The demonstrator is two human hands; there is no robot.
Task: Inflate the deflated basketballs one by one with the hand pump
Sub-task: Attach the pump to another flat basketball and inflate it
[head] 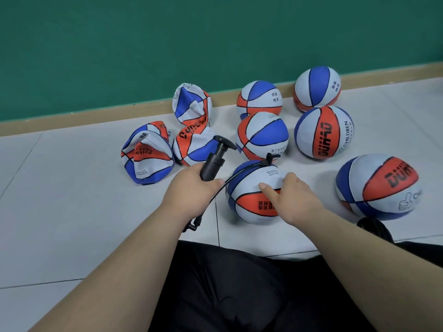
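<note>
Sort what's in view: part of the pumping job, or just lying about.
Job: hand pump in left hand; hose; ball under right hand; three flat balls.
Lying about: five round balls.

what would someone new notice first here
Red, white and blue stand out: three collapsed basketballs lie on the left of the pale floor by the green wall, with round ones to their right. In the middle, the left hand grips a black pump whose hose runs to the ball that the right hand rests on.
</note>
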